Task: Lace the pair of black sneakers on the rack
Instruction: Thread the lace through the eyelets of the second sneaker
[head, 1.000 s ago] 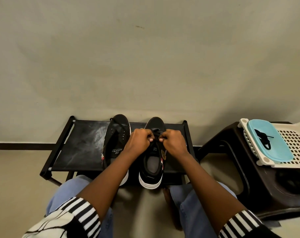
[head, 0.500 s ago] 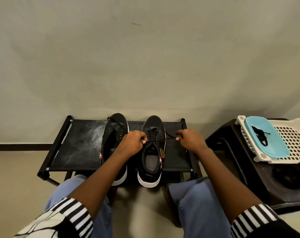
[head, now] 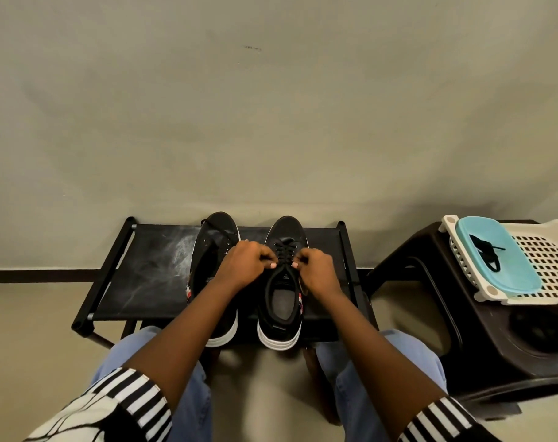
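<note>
I see left hand (head: pixel 244 266) and right hand (head: pixel 316 269) each pinching the black lace (head: pixel 284 250) on the right-side black canvas sneaker (head: pixel 282 301); pull evenly, keep crossings flat.

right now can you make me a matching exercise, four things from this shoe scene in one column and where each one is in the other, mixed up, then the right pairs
Things
1. right sneaker
2. left sneaker
3. spare black lace
4. white basket

Places
A. on the dark plastic stool
B. lying on the light blue lid
C. on the black rack, partly behind the left forearm
D. on the rack, between the left hand and the right hand, whose fingers are curled at its laces

Pairs: 1-D, 2-C, 3-B, 4-A
</note>
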